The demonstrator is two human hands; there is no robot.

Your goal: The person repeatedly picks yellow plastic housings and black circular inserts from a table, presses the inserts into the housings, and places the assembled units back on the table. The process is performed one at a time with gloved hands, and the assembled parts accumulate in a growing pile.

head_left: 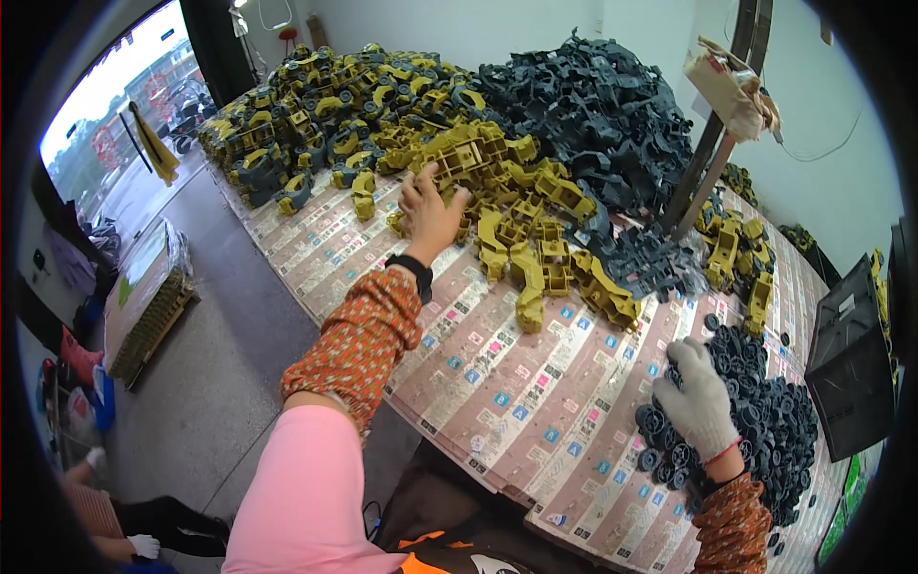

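My left hand point(432, 218) is bare, its fingers spread and curved beside a heap of yellow plastic toy-vehicle parts point(550, 251); I see nothing held in it. A dark band circles that wrist. Over the left edge of a pile of dark wheels point(765, 421) hovers my right hand point(698, 397) in a whitish knitted glove, thumb and fingers apart and nothing visible between them. Whether its fingertips touch the table or a wheel, I cannot tell. Some wheels lie hidden under the palm.
Behind the yellow parts rise a pile of assembled yellow-and-dark pieces point(335, 115) and a heap of dark plastic parts point(593, 115). A post point(712, 143) stands at the table's far right, with a black bin point(851, 359) nearer. At lower left, another person's gloved hand point(143, 545) shows.
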